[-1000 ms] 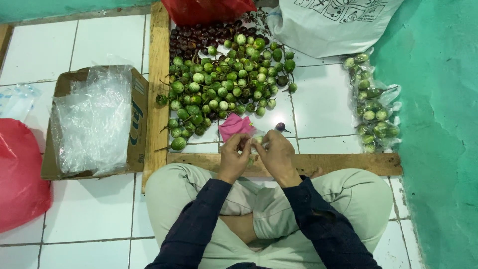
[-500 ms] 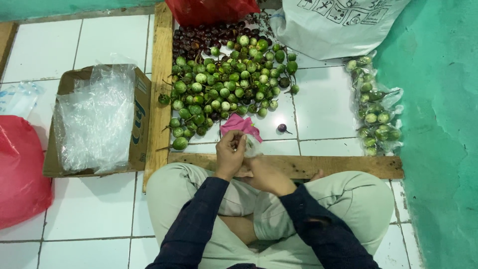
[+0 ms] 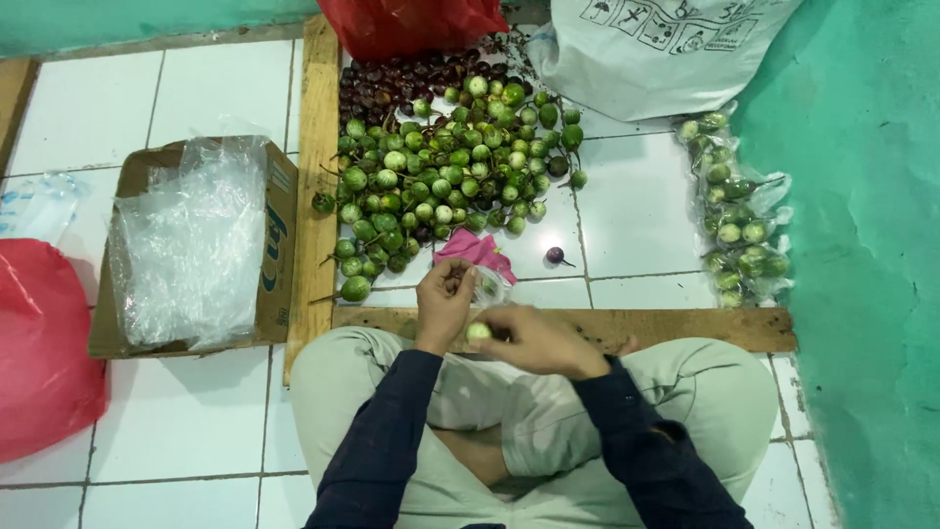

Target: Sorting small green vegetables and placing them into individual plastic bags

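Head view: green fruit (image 3: 478, 332) at right hand (image 3: 541, 341) fingertips.

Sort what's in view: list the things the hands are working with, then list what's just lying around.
In use:
- left hand pinching a small clear bag
- right hand holding a small green eggplant
- pile of green eggplants
- filled bags by the wall

Lying about:
- cardboard box of plastic sheets
- red bag
- white sack
- pink cloth

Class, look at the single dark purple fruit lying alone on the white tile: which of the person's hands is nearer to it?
Right. The right hand lies just below and left of the purple fruit; the left hand is farther left, beyond the pink cloth.
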